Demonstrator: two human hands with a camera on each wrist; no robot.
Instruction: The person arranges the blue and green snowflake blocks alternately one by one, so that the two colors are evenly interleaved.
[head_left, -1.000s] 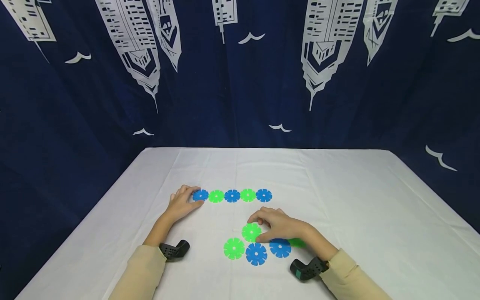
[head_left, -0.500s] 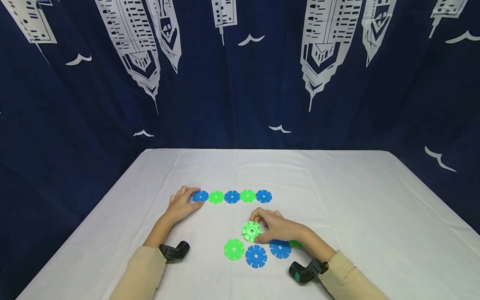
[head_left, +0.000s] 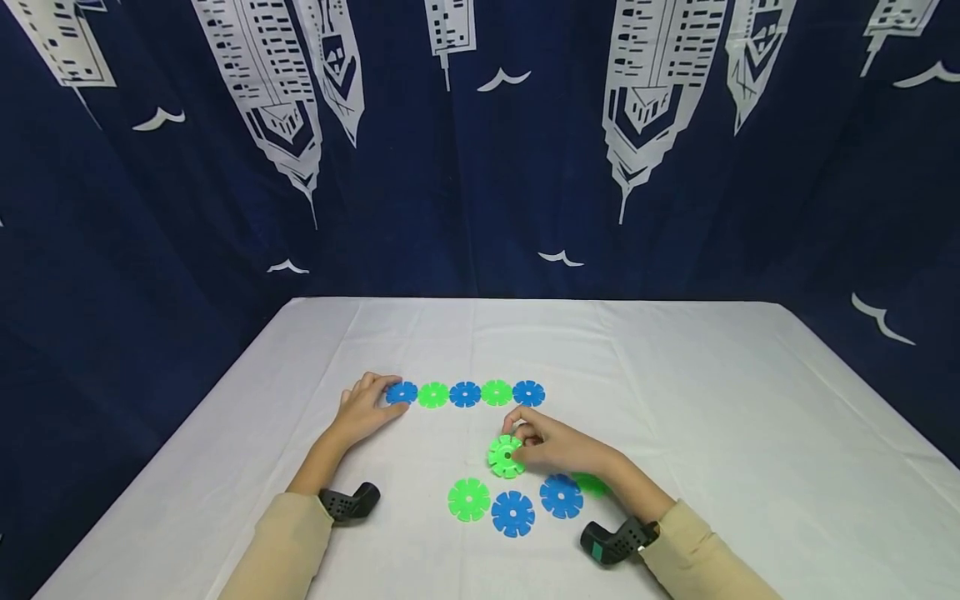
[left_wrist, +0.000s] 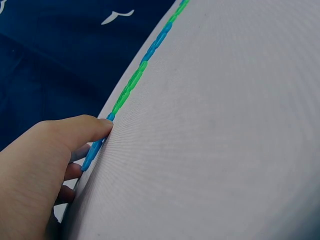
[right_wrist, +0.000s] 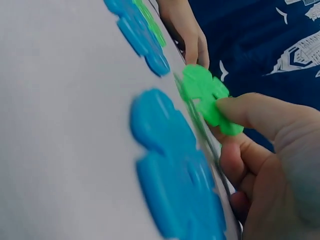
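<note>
A green disc is pinched, thumb against fingers, in the grip of the right hand near mid-desk. Within a second it has shifted toward the far edge and seems lifted, so it looks free of four loose discs. Nearer that edge, the left hand, unmoved, pinches the left-end blue disc of a five-disc row.

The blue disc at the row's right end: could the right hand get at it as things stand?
Probably yes: the right hand is close to that blue disc, with nothing visible between them. It pinches a green disc, though, so it may need to release that first.
</note>
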